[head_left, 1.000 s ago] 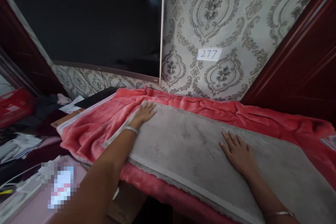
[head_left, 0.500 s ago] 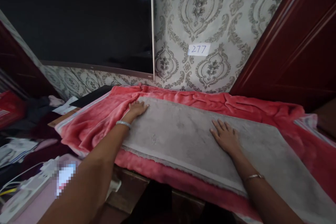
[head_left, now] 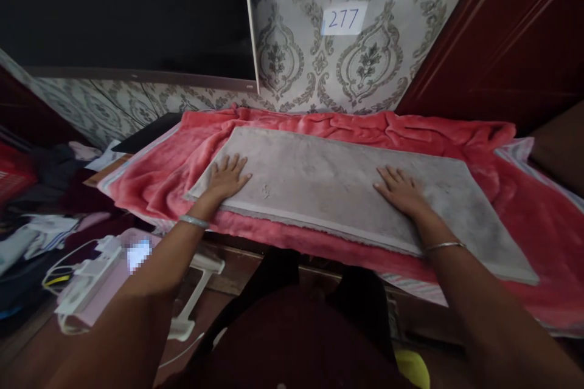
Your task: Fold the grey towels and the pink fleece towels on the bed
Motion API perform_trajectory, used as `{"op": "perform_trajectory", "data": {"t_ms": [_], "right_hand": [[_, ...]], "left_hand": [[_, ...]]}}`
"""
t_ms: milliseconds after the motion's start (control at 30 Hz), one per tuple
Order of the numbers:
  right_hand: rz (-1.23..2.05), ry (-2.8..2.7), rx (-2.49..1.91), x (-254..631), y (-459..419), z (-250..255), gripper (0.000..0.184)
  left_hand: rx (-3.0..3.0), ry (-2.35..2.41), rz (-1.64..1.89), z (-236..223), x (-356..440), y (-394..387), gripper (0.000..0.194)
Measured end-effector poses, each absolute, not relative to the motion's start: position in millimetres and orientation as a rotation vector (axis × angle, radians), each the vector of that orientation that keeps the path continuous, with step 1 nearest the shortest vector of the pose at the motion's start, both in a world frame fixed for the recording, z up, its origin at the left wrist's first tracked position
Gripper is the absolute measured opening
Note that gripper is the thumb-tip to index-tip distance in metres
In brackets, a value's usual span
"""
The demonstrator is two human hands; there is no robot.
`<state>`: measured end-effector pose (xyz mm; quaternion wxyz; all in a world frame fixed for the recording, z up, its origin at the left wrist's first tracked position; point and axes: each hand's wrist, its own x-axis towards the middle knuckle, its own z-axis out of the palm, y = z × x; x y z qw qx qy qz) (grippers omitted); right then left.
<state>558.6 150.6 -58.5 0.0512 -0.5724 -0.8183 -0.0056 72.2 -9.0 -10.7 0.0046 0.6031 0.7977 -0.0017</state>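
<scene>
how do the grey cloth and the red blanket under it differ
The grey cloth is smaller; the red blanket extends past it at both ends.
The grey cloth lies mostly flat, while the red blanket is rumpled, especially along the wall side.
The grey cloth has the left hand and right hand on top; the red blanket lies beneath it.
Both look soft.

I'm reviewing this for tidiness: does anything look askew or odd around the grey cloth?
The red blanket is rumpled, bunched left of the grey cloth and beyond its far edge, unlike the cloth's flatter top. A small mark also shows near the left hand.
</scene>
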Motion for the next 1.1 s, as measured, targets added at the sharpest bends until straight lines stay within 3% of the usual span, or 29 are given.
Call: {"op": "perform_trajectory", "data": {"t_ms": [233, 433, 567, 1100], "right_hand": [[-0.028, -2.324, -1.778, 639, 83, -71, 0.066], [0.266, -2.318, -1.218, 578, 15, -62, 0.052], [0.298, -2.317, -1.043, 528, -10, -61, 0.044], [-0.031, -2.411, -0.921, 513, -17, -70, 0.042]], "left_hand": [[1.889, 2.562, 0.050, -20, 43, -65, 0.059], [2.442, 2.011, 0.528, -25, 113, -82, 0.043], [2.608, 1.753, 0.602, -34, 159, -74, 0.034], [2.765, 1.877, 0.558, -50, 161, -67, 0.035]]}}
